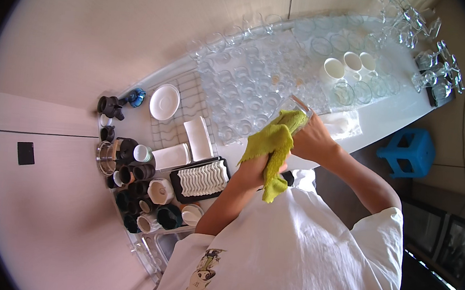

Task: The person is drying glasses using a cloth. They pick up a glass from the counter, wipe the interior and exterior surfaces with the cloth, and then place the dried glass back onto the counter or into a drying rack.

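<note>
My right hand (pixel 312 139) is closed around a clear drinking glass (pixel 294 105), which is tilted before my chest. A yellow-green cloth (pixel 267 142) is in my left hand (pixel 253 170); it lies against the glass, and one end hangs down over the fingers. Whether part of the cloth is inside the glass I cannot tell. The fingers of my left hand are mostly hidden under it. Just beyond both hands stand many small clear glasses (pixel 247 100) in rows on the counter.
White mugs (pixel 334 69) and stemware (pixel 441 87) stand right. On the left are a wire rack (pixel 176 118), a white saucer (pixel 165 101), rectangular plates (pixel 198 138), a black tray (pixel 178 186) of wavy white dishes, dark cups (pixel 144 172) and a sink (pixel 166 241). A blue stool (pixel 412 154) stands beside the counter.
</note>
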`<state>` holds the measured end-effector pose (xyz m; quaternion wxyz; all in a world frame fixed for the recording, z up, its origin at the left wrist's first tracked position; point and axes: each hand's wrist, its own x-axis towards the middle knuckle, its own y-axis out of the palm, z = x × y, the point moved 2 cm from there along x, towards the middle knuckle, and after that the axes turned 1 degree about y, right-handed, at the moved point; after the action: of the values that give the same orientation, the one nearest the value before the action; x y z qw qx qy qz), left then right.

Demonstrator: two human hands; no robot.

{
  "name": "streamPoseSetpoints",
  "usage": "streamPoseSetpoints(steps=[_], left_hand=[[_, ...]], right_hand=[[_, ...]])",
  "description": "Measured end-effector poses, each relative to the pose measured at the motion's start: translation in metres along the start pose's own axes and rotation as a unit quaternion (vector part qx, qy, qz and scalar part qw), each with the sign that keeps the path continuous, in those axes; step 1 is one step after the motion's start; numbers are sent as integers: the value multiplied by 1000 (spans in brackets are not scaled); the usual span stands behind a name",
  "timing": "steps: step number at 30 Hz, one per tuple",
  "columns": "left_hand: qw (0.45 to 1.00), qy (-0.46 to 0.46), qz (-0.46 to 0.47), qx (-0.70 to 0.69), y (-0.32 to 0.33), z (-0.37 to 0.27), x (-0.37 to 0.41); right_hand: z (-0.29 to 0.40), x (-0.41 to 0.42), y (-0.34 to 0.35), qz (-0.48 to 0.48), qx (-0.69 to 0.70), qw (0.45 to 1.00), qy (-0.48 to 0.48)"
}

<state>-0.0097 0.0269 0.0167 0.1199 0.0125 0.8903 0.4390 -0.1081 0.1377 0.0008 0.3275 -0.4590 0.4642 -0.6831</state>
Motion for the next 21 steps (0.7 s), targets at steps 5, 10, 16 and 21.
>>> streamPoseSetpoints(steps=[5, 10, 16, 21], left_hand=[[988, -34, -121, 92, -11, -9, 5], [989, -62, -71, -117, -58, 8, 8], [924, 72, -105, 362, -53, 14, -15], [898, 62, -11, 435, -68, 1, -31]], right_hand=[[12, -7, 11, 56, -49, 997, 30], [24, -15, 41, 44, 11, 997, 62], [40, -23, 14, 46, 105, 990, 79], [47, -25, -13, 109, 140, 983, 43]])
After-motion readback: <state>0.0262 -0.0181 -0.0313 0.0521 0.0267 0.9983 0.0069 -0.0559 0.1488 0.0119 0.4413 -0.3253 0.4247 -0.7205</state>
